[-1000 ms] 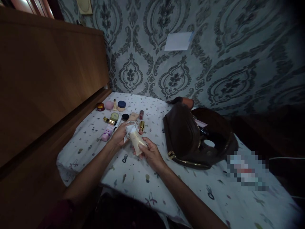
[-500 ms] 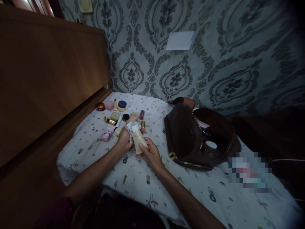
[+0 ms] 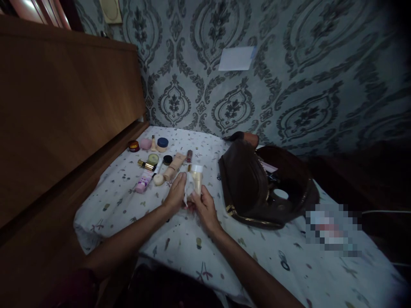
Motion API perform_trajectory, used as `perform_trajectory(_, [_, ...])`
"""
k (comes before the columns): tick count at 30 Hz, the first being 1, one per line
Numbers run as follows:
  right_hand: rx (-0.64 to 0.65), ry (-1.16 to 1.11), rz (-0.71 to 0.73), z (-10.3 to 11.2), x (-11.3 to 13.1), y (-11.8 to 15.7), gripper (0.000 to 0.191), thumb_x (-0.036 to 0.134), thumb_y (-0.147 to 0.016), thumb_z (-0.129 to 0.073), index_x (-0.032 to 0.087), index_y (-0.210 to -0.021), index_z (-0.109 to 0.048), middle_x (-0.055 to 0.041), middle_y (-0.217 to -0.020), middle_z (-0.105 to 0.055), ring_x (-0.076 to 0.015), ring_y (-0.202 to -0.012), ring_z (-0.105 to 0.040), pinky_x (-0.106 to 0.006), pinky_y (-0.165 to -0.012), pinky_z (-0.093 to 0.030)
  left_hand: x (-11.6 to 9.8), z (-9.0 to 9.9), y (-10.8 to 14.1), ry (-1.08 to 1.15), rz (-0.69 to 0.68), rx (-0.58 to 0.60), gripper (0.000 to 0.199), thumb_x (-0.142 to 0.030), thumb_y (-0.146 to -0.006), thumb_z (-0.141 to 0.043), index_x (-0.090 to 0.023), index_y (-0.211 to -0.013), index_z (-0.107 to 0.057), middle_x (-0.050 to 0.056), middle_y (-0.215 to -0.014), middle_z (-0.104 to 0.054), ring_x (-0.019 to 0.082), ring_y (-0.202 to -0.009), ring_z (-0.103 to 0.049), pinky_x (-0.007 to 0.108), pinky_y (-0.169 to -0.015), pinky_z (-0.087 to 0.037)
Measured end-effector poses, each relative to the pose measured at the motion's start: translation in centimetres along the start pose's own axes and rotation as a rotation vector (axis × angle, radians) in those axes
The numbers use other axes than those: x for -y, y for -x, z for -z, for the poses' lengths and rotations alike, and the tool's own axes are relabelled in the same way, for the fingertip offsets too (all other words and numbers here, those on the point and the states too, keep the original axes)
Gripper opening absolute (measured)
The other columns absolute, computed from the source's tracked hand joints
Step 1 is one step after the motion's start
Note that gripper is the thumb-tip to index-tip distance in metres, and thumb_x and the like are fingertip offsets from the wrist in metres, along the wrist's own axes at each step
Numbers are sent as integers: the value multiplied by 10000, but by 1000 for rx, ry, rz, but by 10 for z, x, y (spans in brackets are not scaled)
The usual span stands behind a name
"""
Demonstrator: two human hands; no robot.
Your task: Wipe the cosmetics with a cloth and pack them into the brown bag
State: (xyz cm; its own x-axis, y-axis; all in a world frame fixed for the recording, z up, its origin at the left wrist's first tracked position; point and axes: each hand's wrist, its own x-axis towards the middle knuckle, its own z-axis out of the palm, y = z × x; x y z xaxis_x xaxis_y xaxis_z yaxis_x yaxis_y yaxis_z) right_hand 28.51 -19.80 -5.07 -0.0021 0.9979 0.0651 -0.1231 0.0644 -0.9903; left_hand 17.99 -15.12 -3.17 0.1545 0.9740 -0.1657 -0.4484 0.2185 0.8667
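My right hand (image 3: 205,208) is closed round the lower end of a cream-coloured squeeze tube (image 3: 197,182) with a white cap, which it holds upright, cap at the top. My left hand (image 3: 175,193) grips a crumpled white wipe (image 3: 189,186) and presses it against the tube's left side. Part of the tube is hidden behind the wipe. Just beyond the hands lie a beige tube (image 3: 174,167), a small cream-coloured round pot (image 3: 158,179) and a dark lip gloss tube (image 3: 189,156).
Further left on the patterned sheet (image 3: 128,220) are a purple-pink tube (image 3: 144,182), a green-lidded jar (image 3: 153,159), a blue-lidded jar (image 3: 162,144) and an amber jar (image 3: 134,146). An open brown bag (image 3: 245,184) stands at the right. A wooden cabinet (image 3: 70,90) borders the left.
The cream tube has turned more upright and shifted slightly right. The wipe and left hand have moved lower along its side, uncovering the beige tube behind.
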Motion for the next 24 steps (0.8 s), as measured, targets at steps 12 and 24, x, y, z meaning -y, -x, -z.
perform_trajectory(12, [-184,353,282,16,5,0,555,298,-905,-456,198,-1448,-403,-105,-1387,-554,-254,-1303,-496,-422,-1101,-392,8,-2,14,-556,-325,191,307,-456,-942,-497,-220,-1137,-512,52,-1027,-633,214,-981,-594,315,-932,-430])
perform_trajectory(24, [-21,739,368,10,-6,9,881,161,-855,-457,209,-1589,27,-147,-1297,-602,-254,-936,-653,-407,-782,-569,-4,0,9,-687,-395,71,367,-488,-994,-336,-217,-1207,-463,83,-1244,-592,210,-1204,-537,353,-1067,-386])
